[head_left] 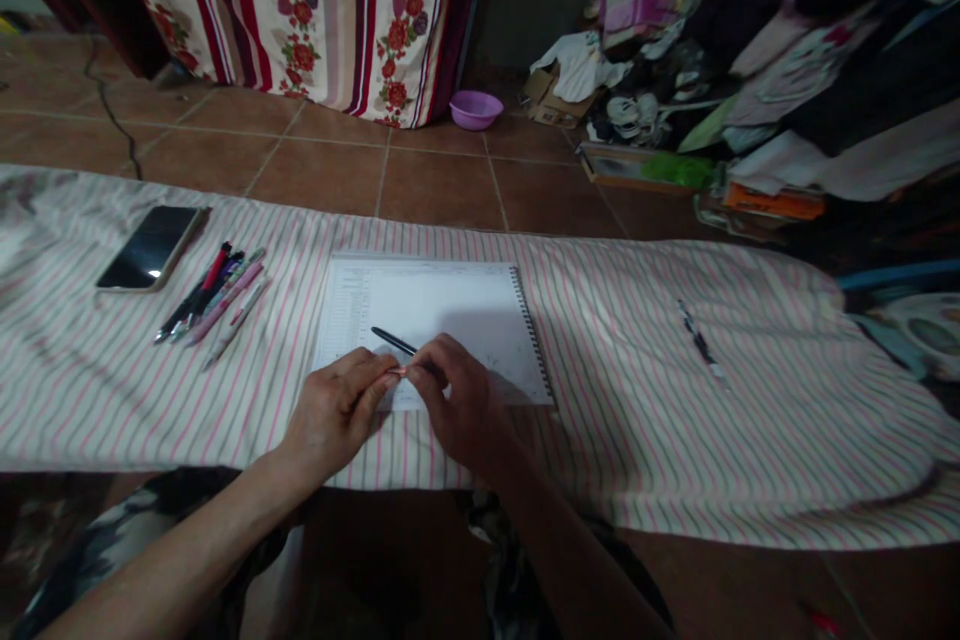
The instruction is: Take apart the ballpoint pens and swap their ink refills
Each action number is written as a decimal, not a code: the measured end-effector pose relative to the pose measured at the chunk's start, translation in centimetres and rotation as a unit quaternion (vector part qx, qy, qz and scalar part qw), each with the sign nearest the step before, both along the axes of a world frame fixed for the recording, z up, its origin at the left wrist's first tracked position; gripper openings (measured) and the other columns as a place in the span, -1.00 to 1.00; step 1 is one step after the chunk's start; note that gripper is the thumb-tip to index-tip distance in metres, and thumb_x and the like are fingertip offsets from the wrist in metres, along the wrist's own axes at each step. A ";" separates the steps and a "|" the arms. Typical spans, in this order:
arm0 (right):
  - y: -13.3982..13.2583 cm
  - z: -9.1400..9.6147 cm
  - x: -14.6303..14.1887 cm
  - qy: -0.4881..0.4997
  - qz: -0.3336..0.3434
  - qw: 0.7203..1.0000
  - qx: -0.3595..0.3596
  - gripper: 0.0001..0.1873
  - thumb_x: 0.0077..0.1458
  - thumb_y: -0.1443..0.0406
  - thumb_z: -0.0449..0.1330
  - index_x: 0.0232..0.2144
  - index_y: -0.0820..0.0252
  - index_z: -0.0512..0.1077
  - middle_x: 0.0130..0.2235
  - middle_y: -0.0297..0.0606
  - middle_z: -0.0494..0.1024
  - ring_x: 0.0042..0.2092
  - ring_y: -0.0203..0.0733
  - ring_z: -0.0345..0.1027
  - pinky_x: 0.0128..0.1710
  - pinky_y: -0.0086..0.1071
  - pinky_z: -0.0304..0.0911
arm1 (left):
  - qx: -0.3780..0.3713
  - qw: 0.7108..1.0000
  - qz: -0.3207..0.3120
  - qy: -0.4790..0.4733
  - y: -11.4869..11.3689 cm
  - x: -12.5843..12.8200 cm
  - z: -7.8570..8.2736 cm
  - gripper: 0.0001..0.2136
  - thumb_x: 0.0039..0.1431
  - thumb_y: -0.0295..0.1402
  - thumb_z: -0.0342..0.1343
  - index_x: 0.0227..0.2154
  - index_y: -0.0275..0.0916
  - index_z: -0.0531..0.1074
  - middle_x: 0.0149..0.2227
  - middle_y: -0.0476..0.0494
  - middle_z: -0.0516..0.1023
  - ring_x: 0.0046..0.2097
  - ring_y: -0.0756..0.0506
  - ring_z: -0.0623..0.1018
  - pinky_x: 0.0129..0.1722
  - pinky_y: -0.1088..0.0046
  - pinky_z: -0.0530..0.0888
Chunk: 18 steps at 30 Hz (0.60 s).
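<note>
A spiral notebook (435, 305) lies open on a striped cloth (675, 400), its wire binding on the right. My left hand (337, 410) and my right hand (461, 400) meet at the page's near edge, fingers pinched together. Between them they hold a thin dark pen (392, 340) that points away to the upper left, with a small pinkish part at the fingertips. Which hand carries the pen's weight is not clear.
Several pens (217, 295) lie in a bundle left of the notebook, with a phone (150, 247) beyond them. Another pen (701, 345) lies on the cloth to the right. A purple bowl (475, 109), a floral curtain and piled clothes stand on the tiled floor behind.
</note>
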State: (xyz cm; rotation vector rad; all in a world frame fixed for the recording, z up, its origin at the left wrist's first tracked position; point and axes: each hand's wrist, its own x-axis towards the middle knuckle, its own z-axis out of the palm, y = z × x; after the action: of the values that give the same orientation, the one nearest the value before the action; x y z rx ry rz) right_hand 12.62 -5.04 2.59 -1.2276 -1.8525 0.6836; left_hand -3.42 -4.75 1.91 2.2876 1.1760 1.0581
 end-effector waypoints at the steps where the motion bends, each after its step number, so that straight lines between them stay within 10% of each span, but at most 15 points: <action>1: -0.1 0.1 0.0 0.003 0.000 1.000 0.004 -0.84 0.13 0.37 -0.02 -0.51 0.16 0.20 -0.48 -0.35 0.26 -0.40 -0.28 0.15 -0.36 -0.39 0.09 | 0.001 1.000 0.000 0.002 0.0 0.0 0.0 -0.81 0.20 -0.40 -0.07 -0.28 -0.29 0.44 -0.44 -0.11 0.49 -0.41 0.00 0.50 -0.42 0.55 0.44; 11: -0.2 -0.3 -0.2 0.051 -0.045 0.990 -0.120 -0.81 0.07 0.33 0.03 -0.58 0.16 0.20 -0.56 -0.43 0.25 -0.49 -0.35 0.12 -0.46 -0.45 0.04 | 0.005 1.000 -0.026 -0.007 0.3 -0.4 0.0 -0.81 0.18 -0.44 -0.06 -0.26 -0.32 0.44 -0.40 -0.17 0.50 -0.40 0.00 0.49 -0.41 0.55 0.42; 18: -0.2 0.1 0.0 0.028 -0.014 0.999 -0.030 -0.85 0.09 0.38 0.02 -0.52 0.16 0.21 -0.48 -0.37 0.27 -0.40 -0.30 0.16 -0.36 -0.40 0.08 | -0.184 0.980 -0.010 -0.078 0.6 -0.2 -0.3 -0.80 0.16 -0.32 -0.02 -0.36 -0.31 0.47 -0.55 -0.04 0.40 -0.50 0.02 0.40 -0.51 0.53 0.32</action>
State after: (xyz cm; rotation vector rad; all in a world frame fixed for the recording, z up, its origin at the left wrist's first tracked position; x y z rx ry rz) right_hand 12.63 -5.22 2.64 -1.2587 -1.7756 0.7565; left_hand -3.63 -4.15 1.62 1.8950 1.1702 0.9056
